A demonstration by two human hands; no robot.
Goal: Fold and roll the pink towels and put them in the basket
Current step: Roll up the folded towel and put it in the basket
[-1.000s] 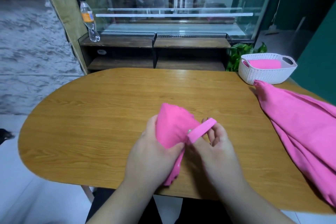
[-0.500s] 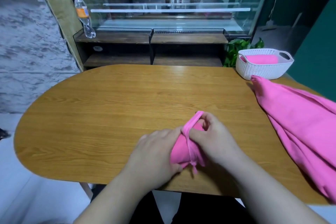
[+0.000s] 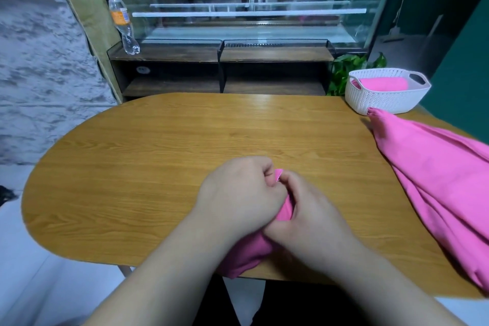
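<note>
Near the middle of the table's [image 3: 158, 167] near edge, both hands are now closed tight over the pink towel bundle [image 3: 284, 210], hiding far more of it than a second ago, when it stood up between them as a broad pink cone with a flat band looped over the right fingers. That band is no longer visible; half a second ago it still arched over the bundle. The left hand [image 3: 238, 193] lies on top with its fingers curled round the cloth, and the right hand [image 3: 312, 214] presses in from the other side, its fingers curled too. The two sets of fingertips meet on a small pink tip poking up at the far side. Only that tip, a narrow strip between the palms and a bulge under the left wrist show, and the bulge hangs slightly over the near edge. The rest has not changed: the white woven basket [image 3: 386, 99] stands at the far right corner with one rolled pink towel [image 3: 383, 84] lying inside. The loose pink towels [image 3: 436, 180] sprawl along the right edge, their far tip just touching the basket's front wall. A plastic bottle [image 3: 123, 24] stands on the display cabinet [image 3: 238, 8] beyond the table.
</note>
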